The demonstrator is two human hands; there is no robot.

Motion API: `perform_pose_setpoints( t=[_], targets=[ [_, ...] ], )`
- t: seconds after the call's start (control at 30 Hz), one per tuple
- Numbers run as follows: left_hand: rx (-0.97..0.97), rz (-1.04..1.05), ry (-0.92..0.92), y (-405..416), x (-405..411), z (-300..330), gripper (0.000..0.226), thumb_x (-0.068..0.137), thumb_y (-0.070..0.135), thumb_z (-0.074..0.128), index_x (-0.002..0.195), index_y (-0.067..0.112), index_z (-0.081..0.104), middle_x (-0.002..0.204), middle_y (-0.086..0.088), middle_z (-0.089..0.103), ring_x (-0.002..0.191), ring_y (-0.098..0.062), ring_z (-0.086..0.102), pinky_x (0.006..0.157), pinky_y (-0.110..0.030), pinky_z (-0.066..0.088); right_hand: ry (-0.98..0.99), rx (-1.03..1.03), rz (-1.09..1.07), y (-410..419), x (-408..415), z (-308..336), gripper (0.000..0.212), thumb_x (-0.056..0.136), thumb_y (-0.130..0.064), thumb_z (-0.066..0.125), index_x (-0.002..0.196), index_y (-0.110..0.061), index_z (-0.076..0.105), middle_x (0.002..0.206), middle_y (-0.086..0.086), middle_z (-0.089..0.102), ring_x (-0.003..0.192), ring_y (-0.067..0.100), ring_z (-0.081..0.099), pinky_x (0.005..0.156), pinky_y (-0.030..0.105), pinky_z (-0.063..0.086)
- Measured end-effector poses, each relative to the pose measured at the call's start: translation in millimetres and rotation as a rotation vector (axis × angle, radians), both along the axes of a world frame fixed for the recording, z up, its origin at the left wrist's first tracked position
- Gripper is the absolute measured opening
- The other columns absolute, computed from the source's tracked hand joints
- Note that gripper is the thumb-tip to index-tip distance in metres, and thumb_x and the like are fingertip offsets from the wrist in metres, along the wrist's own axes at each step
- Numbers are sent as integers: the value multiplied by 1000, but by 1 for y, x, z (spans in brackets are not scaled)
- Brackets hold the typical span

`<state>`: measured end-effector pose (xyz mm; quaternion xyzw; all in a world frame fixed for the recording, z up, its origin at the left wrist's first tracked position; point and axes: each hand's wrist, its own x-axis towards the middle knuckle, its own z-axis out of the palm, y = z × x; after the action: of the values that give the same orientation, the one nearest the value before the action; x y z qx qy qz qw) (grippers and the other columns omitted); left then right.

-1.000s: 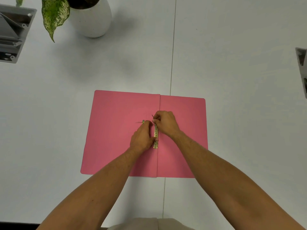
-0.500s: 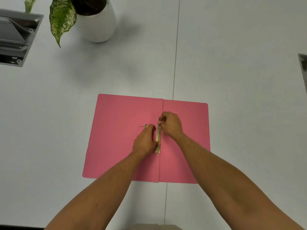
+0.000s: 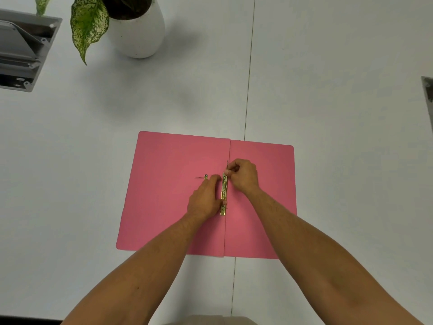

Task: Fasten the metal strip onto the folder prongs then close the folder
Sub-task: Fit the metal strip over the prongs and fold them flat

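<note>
A pink folder (image 3: pixel 168 202) lies open and flat on the white table. Along its centre crease lies a gold metal strip (image 3: pixel 224 195), running near to far. My left hand (image 3: pixel 206 198) presses against the strip's left side, thumb near its lower end. My right hand (image 3: pixel 242 175) pinches at the strip's far end, where a thin upright prong (image 3: pixel 227 164) sticks up. A small gold piece (image 3: pixel 205 176) with a thin wire lies on the left flap, just beyond my left fingertips.
A white pot (image 3: pixel 137 31) with a speckled green leaf (image 3: pixel 87 24) stands at the far left. A grey metal bracket (image 3: pixel 21 50) sits at the left edge, another grey object (image 3: pixel 427 90) at the right edge. A seam (image 3: pixel 249 78) splits the table.
The view has shifted slightly, so the folder sits lower in frame. My right hand slid to the strip's far end; the strip now lies straight along the crease.
</note>
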<state>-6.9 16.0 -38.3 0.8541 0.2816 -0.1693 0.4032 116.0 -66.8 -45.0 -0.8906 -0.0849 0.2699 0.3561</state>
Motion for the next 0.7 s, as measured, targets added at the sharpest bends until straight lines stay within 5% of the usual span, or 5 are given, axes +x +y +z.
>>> perform_pose_setpoints(
  t=[0.4, 0.6, 0.7],
  targets=[
    [26, -36, 9, 1, 0, 1, 76, 75, 30, 76, 137, 39, 32, 111, -4, 58, 96, -32, 60, 80, -47, 52, 42, 6, -43, 3, 3, 2, 11, 74, -5, 79, 81, -11, 73, 68, -3, 66, 63, 6, 60, 66, 23, 52],
    [23, -33, 6, 0, 0, -1, 74, 74, 29, 76, 135, 40, 35, 103, -4, 57, 91, -31, 60, 78, -46, 52, 73, 78, -8, -8, -7, 6, 17, 80, -4, 73, 97, -6, 74, 90, 9, 74, 79, 14, 65, 80, 25, 53],
    [22, -24, 9, 1, 1, -2, 73, 73, 27, 75, 134, 40, 36, 104, -3, 57, 93, -31, 60, 78, -46, 52, 70, 125, -19, -15, -20, 9, 20, 81, -4, 71, 100, -10, 72, 81, 2, 70, 71, 10, 63, 74, 20, 53]
  ],
)
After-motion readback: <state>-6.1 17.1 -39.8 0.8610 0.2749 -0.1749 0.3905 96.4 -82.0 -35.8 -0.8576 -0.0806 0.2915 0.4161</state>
